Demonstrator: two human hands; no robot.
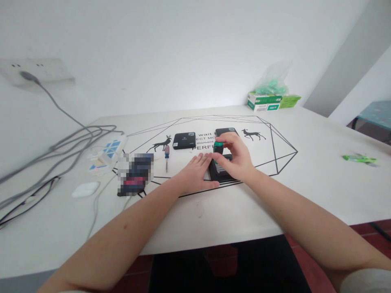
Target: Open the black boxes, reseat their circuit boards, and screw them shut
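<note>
My right hand (238, 156) grips the thick black-and-green handle of what looks like a screwdriver (218, 151), held upright over an open black box-like device (216, 176). The tool's tip is hidden from me. Grey parts show inside the device, which lies flat on the table. Palm down at the device's left side, my left hand (197, 175) has its fingers stretched out and its thumb along the near edge. A flat black case (184, 140) lies behind my left hand. Another black case (226, 132) sits behind my right hand, partly covered by it.
A small screwdriver (166, 156) lies left of my hands, near a blurred-out phone-like object (136, 175). Grey cables (82, 142), a power strip (106, 154) and a white mouse-like object (86, 189) occupy the left. Green-white boxes (264, 101) stand at the back right; a green wrapper (360, 158) lies far right.
</note>
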